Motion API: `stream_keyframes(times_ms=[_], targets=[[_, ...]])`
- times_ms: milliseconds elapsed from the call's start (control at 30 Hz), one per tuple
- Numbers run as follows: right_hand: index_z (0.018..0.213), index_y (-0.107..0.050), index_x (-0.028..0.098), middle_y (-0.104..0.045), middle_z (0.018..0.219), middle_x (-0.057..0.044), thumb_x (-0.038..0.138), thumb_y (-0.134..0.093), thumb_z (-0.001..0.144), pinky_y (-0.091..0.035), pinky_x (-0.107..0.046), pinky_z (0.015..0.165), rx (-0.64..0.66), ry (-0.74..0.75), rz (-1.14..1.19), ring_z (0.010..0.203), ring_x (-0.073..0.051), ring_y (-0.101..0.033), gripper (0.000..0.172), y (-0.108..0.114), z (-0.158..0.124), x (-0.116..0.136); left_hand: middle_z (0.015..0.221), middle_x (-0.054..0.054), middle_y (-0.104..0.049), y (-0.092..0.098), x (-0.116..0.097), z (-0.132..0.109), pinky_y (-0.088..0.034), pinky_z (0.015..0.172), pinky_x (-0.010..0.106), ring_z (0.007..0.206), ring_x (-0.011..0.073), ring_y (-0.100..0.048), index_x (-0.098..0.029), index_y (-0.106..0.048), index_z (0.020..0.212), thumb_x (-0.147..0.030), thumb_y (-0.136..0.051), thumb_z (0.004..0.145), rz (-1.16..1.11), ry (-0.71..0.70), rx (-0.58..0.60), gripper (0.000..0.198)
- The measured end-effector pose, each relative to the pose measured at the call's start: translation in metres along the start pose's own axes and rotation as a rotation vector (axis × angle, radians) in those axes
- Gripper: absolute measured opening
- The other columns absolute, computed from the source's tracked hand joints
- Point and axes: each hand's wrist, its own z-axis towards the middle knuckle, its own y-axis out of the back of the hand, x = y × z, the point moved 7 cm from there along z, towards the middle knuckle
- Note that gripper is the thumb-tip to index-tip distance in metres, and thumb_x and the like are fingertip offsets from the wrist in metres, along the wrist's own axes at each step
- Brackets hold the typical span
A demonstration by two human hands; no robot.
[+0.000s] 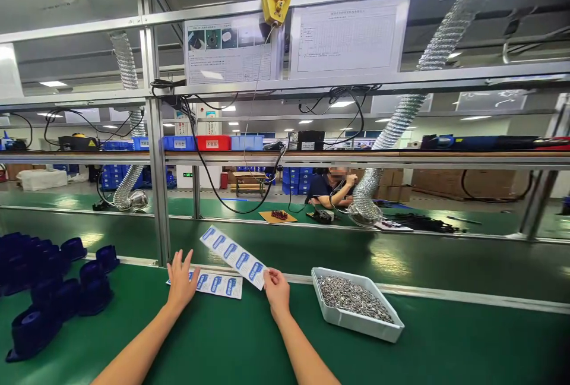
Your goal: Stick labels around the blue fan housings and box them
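Observation:
Between the fingers and thumb of my right hand (276,291) is one end of a sticker strip (234,256), white with a row of blue printed labels. The strip is raised and slants up to the left. A second, similar strip (218,285) lies on the green bench, partly covered at its left end by my left hand (181,281). The fingers of that hand are stretched out and spread, over or on the lying strip; whether they press on it I cannot tell.
Right of my hands stands a white tray (358,328) full of small metal parts. Several dark blue plastic parts (33,328) crowd the bench at left. A metal post (155,195) rises behind my left hand. Across the line sits a person (327,189) near a silver duct (367,195).

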Motion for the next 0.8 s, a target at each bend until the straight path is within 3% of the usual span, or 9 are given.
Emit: stream_keyframes(times_ms=[100, 200, 267, 367, 433, 500, 533, 600, 800], targets=[[0.115, -0.061, 0.010, -0.065, 0.082, -0.003, 0.072, -0.057, 0.095, -0.047, -0.017, 0.055, 0.007, 0.013, 0.053, 0.060, -0.006, -0.056, 0.065, 0.033, -0.015, -0.004, 0.171, 0.018, -0.017, 0.021, -0.018, -0.008, -0.009, 0.132, 0.061, 0.163, 0.0337, -0.009, -0.016, -0.045, 0.156, -0.037, -0.033, 0.106, -0.015, -0.072, -0.090, 0.055], [0.113, -0.066, 0.009, -0.069, 0.084, -0.010, 0.082, -0.063, 0.079, -0.042, -0.019, 0.048, 0.084, 0.067, 0.035, 0.064, -0.014, -0.062, 0.080, 0.065, -0.040, 0.002, 0.175, 0.012, -0.011, 0.036, -0.053, -0.028, -0.008, 0.134, 0.055, 0.165, 0.0303, -0.004, -0.020, -0.048, 0.154, -0.040, -0.035, 0.106, -0.026, -0.198, -0.115, 0.053], [0.102, -0.072, 0.011, -0.072, 0.087, -0.013, 0.075, -0.065, 0.078, -0.045, -0.022, 0.051, 0.176, 0.125, -0.027, 0.074, -0.020, -0.067, 0.068, 0.079, -0.056, 0.016, 0.173, 0.011, -0.019, 0.037, -0.085, -0.047, -0.008, 0.134, 0.057, 0.164, 0.0318, -0.007, -0.021, -0.054, 0.150, -0.039, -0.038, 0.106, -0.028, -0.354, -0.060, 0.051], [0.088, -0.076, 0.016, -0.074, 0.105, -0.012, 0.051, -0.069, 0.082, -0.051, -0.023, 0.067, 0.342, 0.243, -0.156, 0.096, -0.022, -0.070, 0.037, 0.081, -0.076, 0.042, 0.161, 0.014, -0.045, 0.023, -0.131, -0.083, -0.010, 0.131, 0.067, 0.159, 0.0353, -0.026, -0.023, -0.059, 0.146, -0.033, -0.044, 0.105, -0.038, -0.636, 0.184, 0.045], [0.086, -0.076, 0.018, -0.074, 0.112, -0.009, 0.040, -0.070, 0.081, -0.052, -0.023, 0.076, 0.447, 0.311, -0.244, 0.105, -0.021, -0.069, 0.023, 0.073, -0.088, 0.057, 0.139, 0.013, -0.065, 0.013, -0.148, -0.104, -0.028, 0.126, 0.064, 0.142, 0.0319, -0.049, -0.024, -0.066, 0.135, -0.027, -0.042, 0.106, -0.092, -0.755, 0.341, 0.038], [0.085, -0.076, 0.018, -0.073, 0.113, -0.007, 0.033, -0.071, 0.081, -0.051, -0.024, 0.083, 0.522, 0.358, -0.327, 0.105, -0.020, -0.069, 0.016, 0.063, -0.097, 0.067, 0.116, 0.011, -0.073, 0.008, -0.156, -0.117, -0.049, 0.107, 0.050, 0.115, 0.0262, -0.064, -0.023, -0.072, 0.118, -0.029, -0.042, 0.107, -0.151, -0.818, 0.419, 0.032], [0.085, -0.076, 0.019, -0.073, 0.111, -0.006, 0.032, -0.071, 0.082, -0.050, -0.024, 0.085, 0.546, 0.376, -0.366, 0.104, -0.018, -0.069, 0.014, 0.059, -0.101, 0.069, 0.110, 0.009, -0.074, 0.006, -0.158, -0.121, -0.053, 0.096, 0.044, 0.105, 0.0244, -0.066, -0.023, -0.073, 0.112, -0.033, -0.045, 0.107, -0.170, -0.833, 0.435, 0.030], [0.085, -0.076, 0.020, -0.074, 0.107, -0.004, 0.030, -0.070, 0.086, -0.047, -0.024, 0.088, 0.575, 0.401, -0.435, 0.100, -0.016, -0.068, 0.012, 0.054, -0.107, 0.071, 0.105, 0.008, -0.074, 0.002, -0.157, -0.125, -0.051, 0.082, 0.038, 0.095, 0.0234, -0.065, -0.022, -0.071, 0.108, -0.040, -0.054, 0.104, -0.181, -0.848, 0.442, 0.025], [0.088, -0.077, 0.022, -0.073, 0.093, 0.001, 0.027, -0.069, 0.092, -0.038, -0.021, 0.078, 0.659, 0.438, -0.633, 0.087, -0.011, -0.065, 0.010, 0.050, -0.114, 0.069, 0.092, 0.007, -0.070, -0.016, -0.151, -0.128, -0.043, 0.074, 0.034, 0.087, 0.0213, -0.061, -0.019, -0.066, 0.094, -0.024, -0.042, 0.107, -0.171, -0.828, 0.458, 0.027]])
